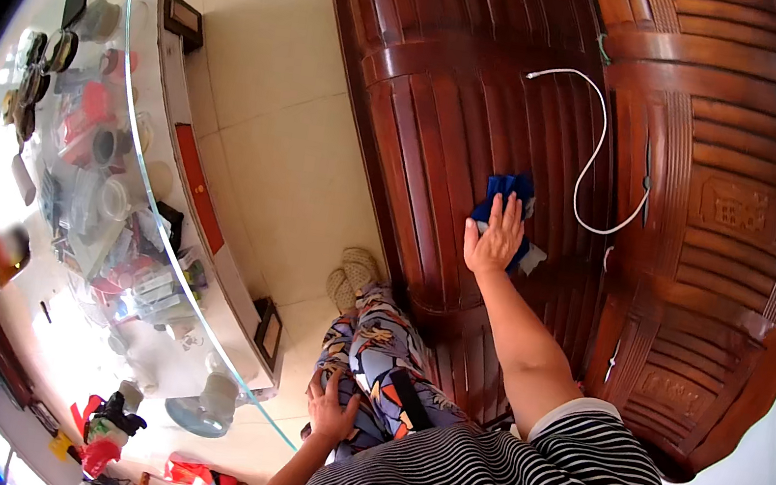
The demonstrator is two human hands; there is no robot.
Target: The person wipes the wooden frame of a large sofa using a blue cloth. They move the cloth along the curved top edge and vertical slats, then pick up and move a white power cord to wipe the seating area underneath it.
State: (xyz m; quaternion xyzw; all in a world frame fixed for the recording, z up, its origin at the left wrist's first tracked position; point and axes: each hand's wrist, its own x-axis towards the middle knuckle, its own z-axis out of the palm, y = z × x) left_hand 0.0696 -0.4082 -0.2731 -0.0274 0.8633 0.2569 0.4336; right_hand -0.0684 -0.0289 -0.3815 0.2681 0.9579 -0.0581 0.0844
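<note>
My right hand (pixel 496 237) lies flat on a crumpled blue cloth (pixel 513 184), pressing it to the slatted seat of a dark red-brown wooden bench (pixel 403 133). A greyish-white piece (pixel 533 259) pokes out beside the cloth; its material is unclear. My left hand (pixel 333 406) rests on my patterned trouser leg, fingers spread and holding nothing. To the right of the cloth, a white cable (pixel 602 135) curves over the seat towards the backrest.
The carved backrest (pixel 735 206) rises along the seat's right side. At left stands a glass-topped table (pixel 193 308), crowded with containers, bags and small items. Tiled floor (pixel 274 152) runs between table and bench. Red bags (pixel 188 471) lie at lower left.
</note>
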